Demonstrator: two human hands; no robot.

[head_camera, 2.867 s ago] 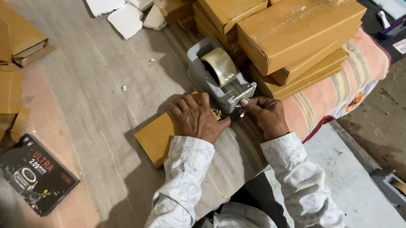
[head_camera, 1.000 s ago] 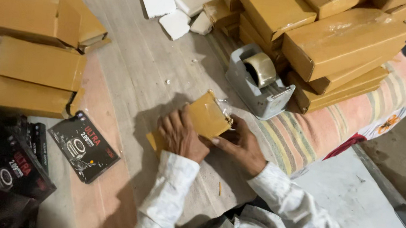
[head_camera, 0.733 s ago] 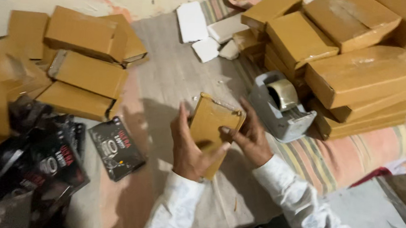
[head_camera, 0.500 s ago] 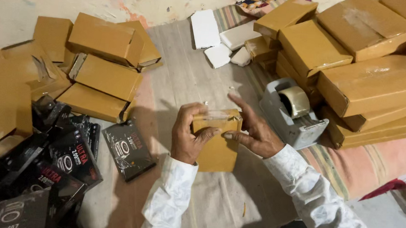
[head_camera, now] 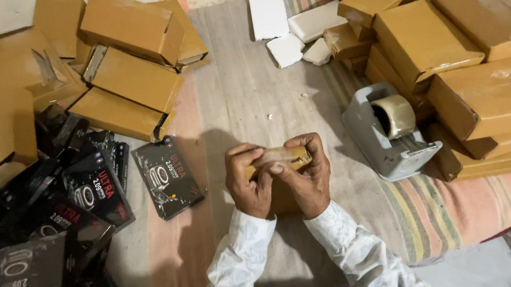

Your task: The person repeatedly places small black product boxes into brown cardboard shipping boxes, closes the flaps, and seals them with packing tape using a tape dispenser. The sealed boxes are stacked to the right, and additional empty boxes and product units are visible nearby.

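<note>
My left hand [head_camera: 251,182] and right hand [head_camera: 304,177] grip pinches the brown packet [head_camera: 278,158] edge-up; the tape dispenser [head_camera: 390,133] sits right of it.

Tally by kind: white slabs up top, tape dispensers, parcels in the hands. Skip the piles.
White slabs: 4
Tape dispenser: 1
Brown parcel, gripped by left hand and right hand: 1
Total: 6

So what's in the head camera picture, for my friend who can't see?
Two hands, the left hand and right hand, hold a small brown-wrapped box upright over a cloth. A grey tape dispenser sits to the right, with black boxes on the left.
</note>
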